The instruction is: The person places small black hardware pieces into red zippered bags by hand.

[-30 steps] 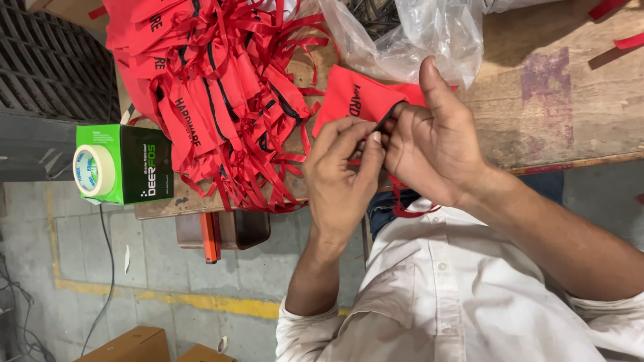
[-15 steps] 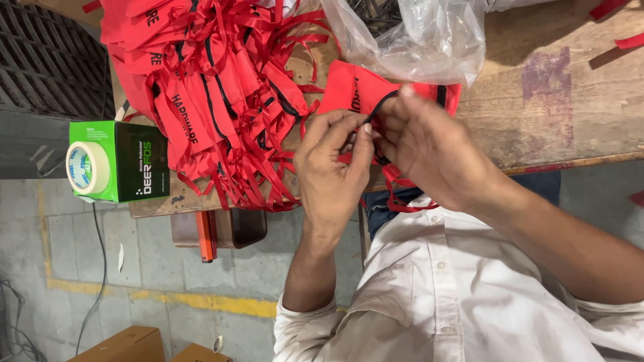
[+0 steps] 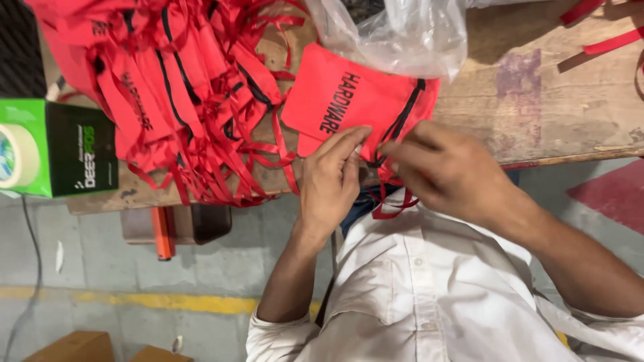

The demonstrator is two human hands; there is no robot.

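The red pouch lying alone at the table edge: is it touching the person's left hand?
Touching. The head view shows the left hand with its fingertips pressed on the lower edge of the red pouch, no gap visible.

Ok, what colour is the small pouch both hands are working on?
Red pouch with black lettering and a black trim strip, clearest in the head view.

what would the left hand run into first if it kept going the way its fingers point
The left hand points up the picture; its fingertips already lie on the red drawstring pouch. Beyond the pouch lies the clear plastic bag, though depth is hard to judge.
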